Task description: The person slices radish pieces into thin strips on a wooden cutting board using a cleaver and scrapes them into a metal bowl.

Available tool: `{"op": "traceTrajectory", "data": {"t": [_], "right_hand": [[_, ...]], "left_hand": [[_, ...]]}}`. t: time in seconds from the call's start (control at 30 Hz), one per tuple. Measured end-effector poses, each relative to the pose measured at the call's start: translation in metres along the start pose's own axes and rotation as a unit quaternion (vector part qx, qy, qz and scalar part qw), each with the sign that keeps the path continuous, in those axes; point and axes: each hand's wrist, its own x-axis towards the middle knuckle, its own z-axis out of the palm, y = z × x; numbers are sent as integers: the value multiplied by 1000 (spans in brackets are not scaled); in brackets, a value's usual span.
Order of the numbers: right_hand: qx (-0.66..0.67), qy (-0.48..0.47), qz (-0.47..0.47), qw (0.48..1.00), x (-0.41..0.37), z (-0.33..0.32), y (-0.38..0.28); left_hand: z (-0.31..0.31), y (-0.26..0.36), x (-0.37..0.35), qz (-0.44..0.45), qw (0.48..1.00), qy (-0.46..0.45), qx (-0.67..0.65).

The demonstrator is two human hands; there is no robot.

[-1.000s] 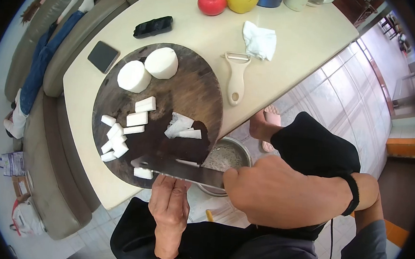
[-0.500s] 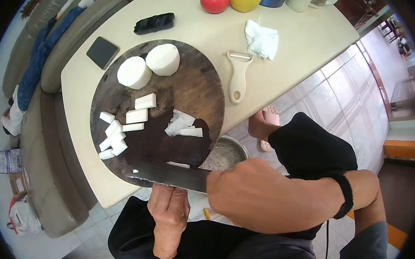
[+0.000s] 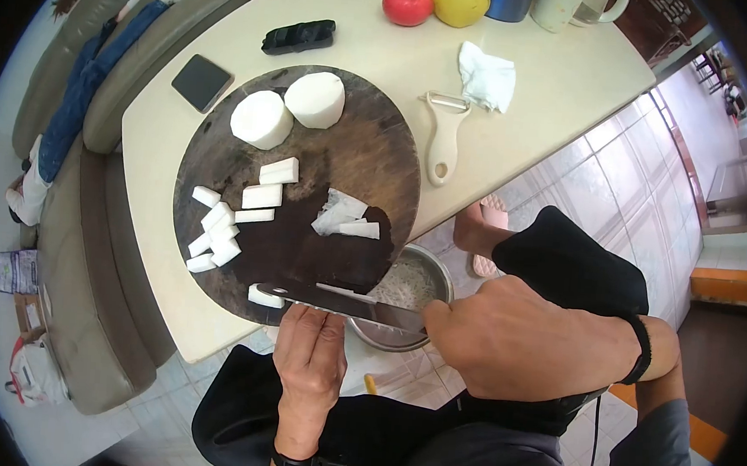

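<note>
My right hand is wrapped round the handle of a kitchen knife. Its dark blade lies across the near edge of a round wooden cutting board. Just behind the blade, my left hand has its fingers bent and pressed together at the board's edge; whatever they hold is hidden by the blade. A white piece, like peeled radish, shows beside the knife tip. Several cut white sticks lie on the board's left side. Two thick white rounds stand at the back, and thin peel scraps lie at right.
On the table are a peeler, a crumpled tissue, a phone, a black wrapped bundle and a red apple. A metal basin stands below the board's right edge. Someone's legs rest on the sofa.
The knife has shifted right and its tip has swung, uncovering a white piece near the board's front edge. My right hand has moved right. The whole view has shifted slightly.
</note>
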Motion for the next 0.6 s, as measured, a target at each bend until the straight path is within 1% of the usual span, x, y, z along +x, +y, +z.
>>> {"op": "traceTrajectory", "data": {"t": [0.1,0.2,0.27,0.3,0.4,0.47,0.5,0.57,0.6], "right_hand": [[3,-26,18,1000,0,0,3],[9,-18,-2,1000,1,4,5],[7,69,-49,996,6,16,5],[6,71,-48,996,9,19,1],[-21,66,-26,997,13,27,-6],[11,94,-23,995,12,31,-3],[9,98,-27,995,10,28,-2],[7,60,28,998,4,18,3],[3,61,25,998,2,16,4]], "left_hand": [[0,0,0,5,1000,-2,-5],[0,-1,-1,3,1000,-1,-11],[2,-1,-1,3,1000,2,-16],[3,-1,-1,1,1000,7,-21],[2,-1,-2,7,1000,8,-28],[-1,0,-1,11,1000,5,-26],[-1,1,-1,-4,999,7,-32],[-3,6,7,-25,998,15,-49],[-5,7,7,-25,998,20,-47]]}}
